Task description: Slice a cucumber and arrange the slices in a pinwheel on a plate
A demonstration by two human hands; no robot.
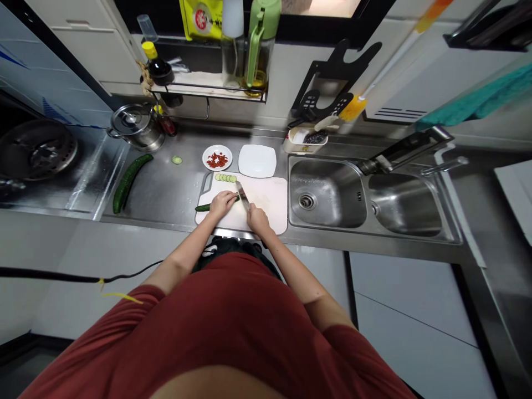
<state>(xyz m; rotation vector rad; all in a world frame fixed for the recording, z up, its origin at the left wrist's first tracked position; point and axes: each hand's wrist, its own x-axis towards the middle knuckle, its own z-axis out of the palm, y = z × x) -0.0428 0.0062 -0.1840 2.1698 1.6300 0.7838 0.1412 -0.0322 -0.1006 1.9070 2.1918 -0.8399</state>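
On the white cutting board (266, 202) lies a partly cut cucumber (203, 208). My left hand (223, 204) is closed over its middle, with the dark green end sticking out to the left. In my right hand (258, 220) is the handle of a kitchen knife (243, 194), its blade slanting up and left beside the cucumber's cut end. A short row of pale cucumber slices (225, 178) sits near the board's top edge. Behind the board stand a small plate (205, 161) of chopped red pieces and a white square plate (257, 160).
A whole cucumber (128, 183) and one loose slice (177, 160) lie on the steel counter to the left. A lidded pot (139, 130) stands behind them. To the right is a double sink (328, 191) with a faucet. A bottle rack (208, 91) hangs on the wall.
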